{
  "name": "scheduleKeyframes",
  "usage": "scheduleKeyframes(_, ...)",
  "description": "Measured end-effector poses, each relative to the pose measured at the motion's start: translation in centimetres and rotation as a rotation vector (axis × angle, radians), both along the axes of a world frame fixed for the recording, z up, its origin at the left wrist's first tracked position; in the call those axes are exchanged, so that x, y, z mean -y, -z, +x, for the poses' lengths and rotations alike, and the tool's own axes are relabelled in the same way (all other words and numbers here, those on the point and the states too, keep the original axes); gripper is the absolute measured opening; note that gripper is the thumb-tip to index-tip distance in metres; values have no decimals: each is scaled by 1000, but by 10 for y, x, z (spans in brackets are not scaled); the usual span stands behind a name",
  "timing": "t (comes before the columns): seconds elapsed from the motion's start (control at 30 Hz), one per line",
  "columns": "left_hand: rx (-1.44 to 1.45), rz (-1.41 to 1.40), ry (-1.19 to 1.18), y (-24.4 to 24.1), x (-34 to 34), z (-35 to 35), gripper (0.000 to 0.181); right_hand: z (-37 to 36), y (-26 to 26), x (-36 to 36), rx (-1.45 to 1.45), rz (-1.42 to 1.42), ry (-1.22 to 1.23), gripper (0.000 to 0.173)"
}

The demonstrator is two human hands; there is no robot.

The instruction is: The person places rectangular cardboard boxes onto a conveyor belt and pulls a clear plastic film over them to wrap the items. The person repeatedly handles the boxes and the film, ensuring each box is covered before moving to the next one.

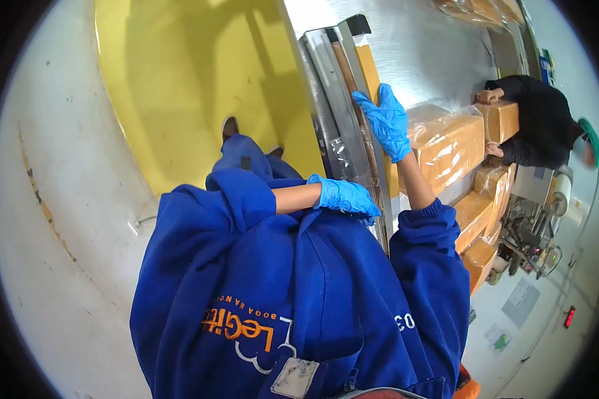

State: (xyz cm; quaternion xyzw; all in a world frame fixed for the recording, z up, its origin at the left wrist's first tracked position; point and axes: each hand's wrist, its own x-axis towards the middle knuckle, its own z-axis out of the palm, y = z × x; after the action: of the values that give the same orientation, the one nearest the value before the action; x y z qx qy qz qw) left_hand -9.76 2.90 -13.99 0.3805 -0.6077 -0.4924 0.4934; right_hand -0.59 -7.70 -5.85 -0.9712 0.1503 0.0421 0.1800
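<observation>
My right hand (385,123), in a blue glove, spans a long narrow yellow-brown block (367,65). Its thumb and fingers lie on either side of the block. A grey metal bar (350,47) runs alongside, and a thin brown strip (340,62) lies to the left of the bar. My left hand (344,198), also gloved in blue, is close to my waist, its fingers bent down at the near part of the strip. Those fingertips are partly hidden, so its hold is unclear. Clear plastic film (340,152) shows along a long metal tray (322,60) at the table's edge.
Across the shiny metal table (419,55) stand large orange-brown blocks (447,144) wrapped in clear plastic. A co-worker (539,119) in dark clothes and a green cap holds another block (501,121). Machinery (526,244) stands beyond. Yellow floor (194,99) lies left of the table.
</observation>
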Motion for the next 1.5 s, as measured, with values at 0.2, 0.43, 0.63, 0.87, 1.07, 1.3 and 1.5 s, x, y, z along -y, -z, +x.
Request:
scheduleKeyframes(0.2, -779, 405, -412, -51, 26, 10, 40, -51, -134, 9, 393, 307, 127, 21)
scheduleKeyframes(0.43, -841, 296, -543, -68, 68, 19, 40, -75, -175, 13, 508, 365, 241, 30)
scheduleKeyframes(0.63, -887, 365, -304, 2, 27, 3, 39, -33, -97, 7, 374, 337, 84, 45)
scheduleKeyframes(0.87, -601, 753, -256, 2, -41, 23, 30, -5, 31, 3, 252, 40, -74, 36)
scheduleKeyframes(1.07, -345, 630, -574, 29, -51, 18, 45, -1, 35, -2, 212, -121, -91, 42)
scheduleKeyframes(1.3, -625, 930, -430, 5, -18, 25, 53, -1, 5, 3, 39, 68, 32, 48)
scheduleKeyframes(1.5, -654, 348, -628, 2, 2, 13, 21, -48, -137, -10, 437, 288, 233, 32)
